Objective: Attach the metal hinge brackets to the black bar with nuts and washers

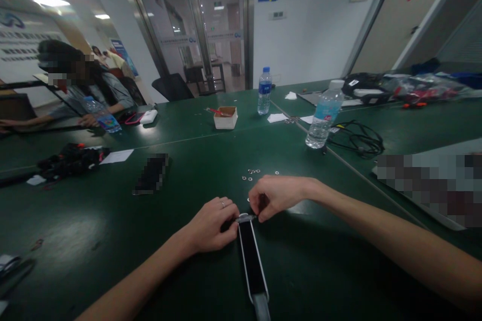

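A long, narrow black tool with a pale rim (pixel 251 256) lies on the table in front of me, its grey handle-like end (pixel 261 306) toward me. Across its far end is a small grey, metallic-looking piece (pixel 246 218). My left hand (pixel 214 225), with a ring on one finger, is closed at the left end of that piece. From the other side, my right hand (pixel 274 194) pinches its right end between thumb and fingers. Several small ring-shaped metal parts (pixel 250 172) are scattered just beyond my hands, and one is partly hidden by my right fingers.
On the green table (pixel 203 160) stand a small box (pixel 226 119), a blue-capped bottle (pixel 264 91) and a larger bottle (pixel 324 118). Black cable (pixel 357 138) and a laptop-like object (pixel 433 185) lie right; a dark phone-like slab (pixel 152 174) lies left. Another person (pixel 109 90) sits at far left.
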The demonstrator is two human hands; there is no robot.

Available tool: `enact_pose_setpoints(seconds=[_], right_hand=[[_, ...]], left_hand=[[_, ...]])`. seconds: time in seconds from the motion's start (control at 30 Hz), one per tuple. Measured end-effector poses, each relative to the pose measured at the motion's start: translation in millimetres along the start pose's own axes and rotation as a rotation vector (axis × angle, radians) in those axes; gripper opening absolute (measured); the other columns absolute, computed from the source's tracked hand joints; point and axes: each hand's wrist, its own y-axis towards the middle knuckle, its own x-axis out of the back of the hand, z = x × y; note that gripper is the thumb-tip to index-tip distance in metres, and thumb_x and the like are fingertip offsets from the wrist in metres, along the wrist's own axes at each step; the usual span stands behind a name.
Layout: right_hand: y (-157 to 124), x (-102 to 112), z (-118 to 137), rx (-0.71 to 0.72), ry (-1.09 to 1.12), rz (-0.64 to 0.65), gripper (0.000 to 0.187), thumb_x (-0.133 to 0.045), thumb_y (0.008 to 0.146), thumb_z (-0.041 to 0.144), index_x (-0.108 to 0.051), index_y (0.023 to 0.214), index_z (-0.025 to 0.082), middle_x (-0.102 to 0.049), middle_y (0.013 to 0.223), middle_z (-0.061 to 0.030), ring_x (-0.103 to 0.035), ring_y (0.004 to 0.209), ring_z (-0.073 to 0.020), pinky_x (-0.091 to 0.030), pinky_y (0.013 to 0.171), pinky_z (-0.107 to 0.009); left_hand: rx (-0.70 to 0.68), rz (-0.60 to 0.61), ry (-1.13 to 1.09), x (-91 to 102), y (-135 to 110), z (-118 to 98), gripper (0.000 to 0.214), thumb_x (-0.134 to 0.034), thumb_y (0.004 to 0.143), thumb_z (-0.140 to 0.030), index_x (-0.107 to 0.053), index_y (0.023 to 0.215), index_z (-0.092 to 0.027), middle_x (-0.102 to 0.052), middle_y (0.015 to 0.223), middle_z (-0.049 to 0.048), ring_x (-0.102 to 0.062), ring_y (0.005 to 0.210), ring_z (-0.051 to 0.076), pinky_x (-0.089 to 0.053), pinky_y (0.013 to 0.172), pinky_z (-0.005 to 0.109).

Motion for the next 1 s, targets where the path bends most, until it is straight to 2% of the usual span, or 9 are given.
enact_pose_setpoints(seconds=[0.33, 0.67, 0.77, 0.87, 1.0], right_hand=[[1.5, -2.4, 5.8, 0.041, -0.031, -0.032, 0.015, -0.064, 0.082, 0.023, -0.065, 0.093, 0.013, -0.064, 0.085, -0.0005, -0.059, 0.075, -0.0111, -0.044, 0.065, -0.023], [0.0, -2.4, 12.0, 0.013, -0.042, -0.079, 0.020, -0.064, 0.083, 0.029, -0.062, 0.094, 0.013, -0.063, 0.086, -0.0013, -0.058, 0.074, -0.0112, -0.044, 0.061, -0.022], [-3.7, 3.9, 10.9, 0.000, -0.085, -0.179, 0.021, -0.061, 0.085, 0.033, -0.063, 0.093, 0.014, -0.063, 0.087, -0.0017, -0.058, 0.074, -0.0117, -0.044, 0.063, -0.023], [-5.1, 10.2, 2.6, -0.079, -0.135, -0.326, 0.021, -0.056, 0.088, 0.033, -0.063, 0.095, 0.014, -0.064, 0.089, -0.0040, -0.058, 0.076, -0.0137, -0.044, 0.067, -0.027], [-0.8, 14.4, -20.5, -0.186, -0.326, -0.561, 0.021, -0.053, 0.089, 0.027, -0.066, 0.099, 0.014, -0.063, 0.099, -0.0094, -0.056, 0.094, -0.0214, -0.042, 0.083, -0.035]], left_hand=[[0.009, 0.008, 0.014, -0.7, -0.1, 1.1, 0.010, -0.046, 0.084, -0.023, -0.054, 0.082, -0.017, -0.053, 0.078, 0.0022, -0.047, 0.071, 0.016, -0.037, 0.065, 0.028], [0.019, 0.003, -0.002, 1.7, 0.2, -1.8, 0.010, -0.047, 0.084, -0.023, -0.055, 0.081, -0.017, -0.053, 0.076, 0.0024, -0.047, 0.070, 0.017, -0.037, 0.063, 0.028], [0.012, 0.009, -0.010, 1.5, -0.1, -1.2, 0.011, -0.046, 0.085, -0.023, -0.055, 0.083, -0.017, -0.053, 0.078, 0.0026, -0.047, 0.071, 0.017, -0.037, 0.064, 0.028], [0.016, 0.020, -0.012, 2.4, -0.1, -1.5, 0.010, -0.046, 0.085, -0.022, -0.055, 0.084, -0.017, -0.054, 0.079, 0.0027, -0.047, 0.072, 0.017, -0.038, 0.065, 0.028], [0.013, 0.020, -0.015, 3.3, 0.6, -2.5, 0.011, -0.046, 0.085, -0.021, -0.056, 0.084, -0.017, -0.054, 0.079, 0.0029, -0.048, 0.073, 0.017, -0.038, 0.065, 0.029]])
